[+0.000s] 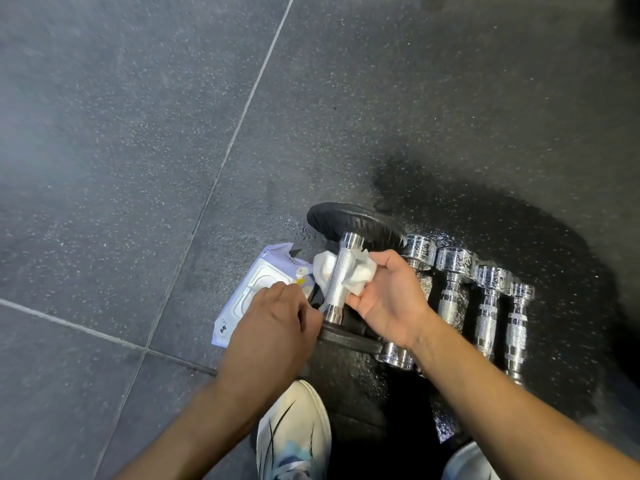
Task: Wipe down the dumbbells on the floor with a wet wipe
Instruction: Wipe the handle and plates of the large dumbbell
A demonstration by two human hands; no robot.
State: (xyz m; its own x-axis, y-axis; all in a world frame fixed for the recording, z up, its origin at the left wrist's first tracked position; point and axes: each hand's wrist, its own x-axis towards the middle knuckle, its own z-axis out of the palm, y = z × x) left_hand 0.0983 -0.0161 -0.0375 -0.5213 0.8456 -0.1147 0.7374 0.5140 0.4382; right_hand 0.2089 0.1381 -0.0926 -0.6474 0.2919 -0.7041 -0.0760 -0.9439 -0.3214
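Dumbbell (341, 271), black-plated, lies on the floor (138, 133) at the left end of the row; its knurled chrome handle has the wet wipe (358, 273) wrapped around it. Right hand (388, 299) curled, pinching the wipe against the handle. Left hand (273, 323) closed over the near end by the collar, seemingly steadying the bar; exact grip hidden. To wipe well: likely keep the near end braced, slide the wipe the handle's full length, twisting so the knurling is cleaned all round, then do collars and plates. Count: one plated dumbbell in hand, four chrome dumbbells (453, 285) side by side to its right, one wipe, one wipes packet (249, 296) just left.
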